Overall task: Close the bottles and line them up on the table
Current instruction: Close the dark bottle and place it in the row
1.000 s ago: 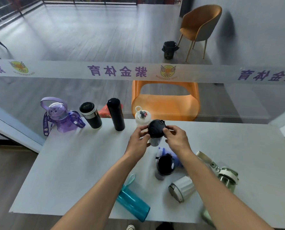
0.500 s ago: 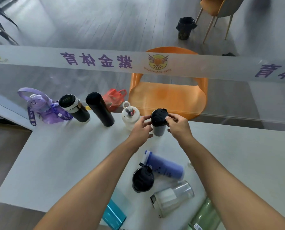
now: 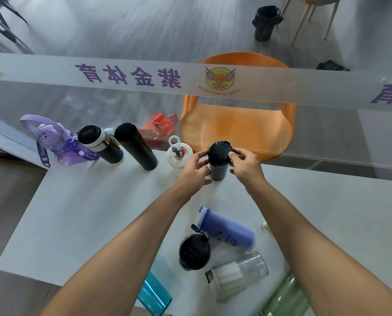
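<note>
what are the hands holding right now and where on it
Both hold the small dark grey cup with the black lid, upright on the white table. The left hand grips its lid edge and side, the right hand pinches the lid's rim.

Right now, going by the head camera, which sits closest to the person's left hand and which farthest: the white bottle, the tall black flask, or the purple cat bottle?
From the left hand:
1. White bottle, right beside it in the row.
2. Tall black flask, farther left.
3. Purple cat bottle, at the row's far left end.

Orange chair (image 3: 237, 131), red bag (image 3: 159, 128) and black bin (image 3: 264, 22) beyond the glass.
</note>
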